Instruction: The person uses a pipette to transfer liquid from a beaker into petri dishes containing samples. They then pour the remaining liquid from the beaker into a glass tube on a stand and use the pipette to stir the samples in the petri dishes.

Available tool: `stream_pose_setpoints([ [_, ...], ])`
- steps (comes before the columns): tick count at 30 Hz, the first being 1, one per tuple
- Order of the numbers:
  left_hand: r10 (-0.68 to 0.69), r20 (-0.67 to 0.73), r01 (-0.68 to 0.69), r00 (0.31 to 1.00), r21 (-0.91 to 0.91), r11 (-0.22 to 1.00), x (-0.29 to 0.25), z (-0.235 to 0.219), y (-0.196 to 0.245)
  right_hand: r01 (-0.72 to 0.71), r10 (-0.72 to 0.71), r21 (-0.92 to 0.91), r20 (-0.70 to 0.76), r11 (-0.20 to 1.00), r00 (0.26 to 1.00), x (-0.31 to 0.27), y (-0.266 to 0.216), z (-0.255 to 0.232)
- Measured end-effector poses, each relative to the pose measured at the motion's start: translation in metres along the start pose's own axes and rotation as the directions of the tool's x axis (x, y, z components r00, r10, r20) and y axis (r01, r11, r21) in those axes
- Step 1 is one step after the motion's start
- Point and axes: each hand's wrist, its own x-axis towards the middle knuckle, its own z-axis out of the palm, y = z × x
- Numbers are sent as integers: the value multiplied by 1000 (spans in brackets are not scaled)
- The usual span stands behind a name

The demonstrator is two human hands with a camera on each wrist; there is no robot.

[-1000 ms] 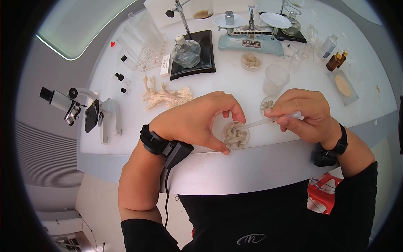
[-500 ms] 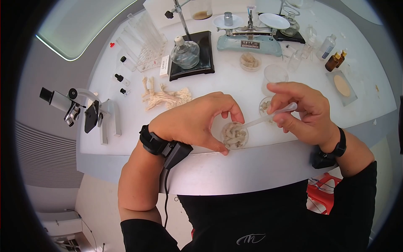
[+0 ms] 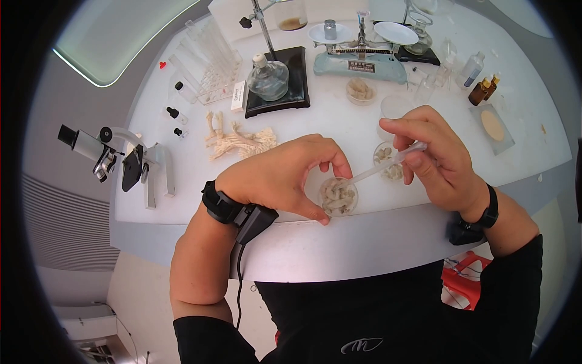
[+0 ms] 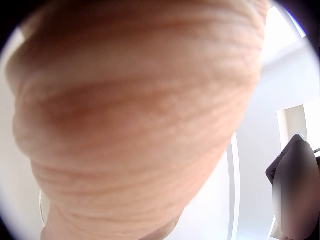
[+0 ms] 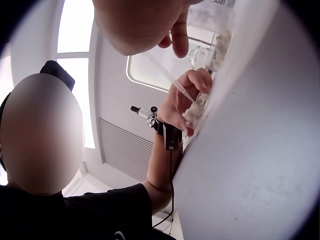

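Note:
At the front edge of the table, a small round clear dish point(image 3: 357, 201) holds pale greyish, wet-looking lumps point(image 3: 338, 193). My left hand point(image 3: 276, 175) grips its left side, thumb at the near rim and fingers at the far rim. My right hand point(image 3: 445, 164) pinches a translucent plastic dropper point(image 3: 379, 170) near its bulb. Its stem slants down to the left, and the tip is at the dish's far right rim. In the right wrist view the dropper point(image 5: 170, 75) points at the lumps beside my left hand point(image 5: 176, 106). The left wrist view is mostly filled by the left hand point(image 4: 135, 115).
Just beyond the right fingers is a second dish of lumps point(image 3: 382, 153), with a clear beaker point(image 3: 395, 107) behind it. Farther back stand a spirit lamp point(image 3: 268, 82), a balance point(image 3: 357, 65) and a third dish point(image 3: 362, 91). A bundle of cotton wicks point(image 3: 242, 142) and a microscope point(image 3: 133, 159) are leftward.
The right index finger has lifted from the dropper, and the right hand has turned and risen slightly, uncovering more of the second dish. The left hand stays at its dish.

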Motion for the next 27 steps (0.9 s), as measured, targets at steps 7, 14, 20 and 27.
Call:
stream_pose_setpoints([
  [7, 8, -8, -9, 1000, -15, 1000, -1, 1, -1, 2, -1, -10, 59, 1000, 998, -2, 0, -8],
  [14, 2, -6, -2, 1000, -12, 1000, -1, 1, -2, -109, 94, 307, 62, 946, 994, -5, 4, -5],
  [20, -23, -3, 23, 1000, -9, 1000, -2, 0, 1, -164, 138, 394, 92, 905, 986, -7, 4, -6],
  [27, -10, -2, 10, 1000, -14, 1000, -1, 0, 0, -209, 177, 422, 114, 882, 978, -7, 4, -9],
])
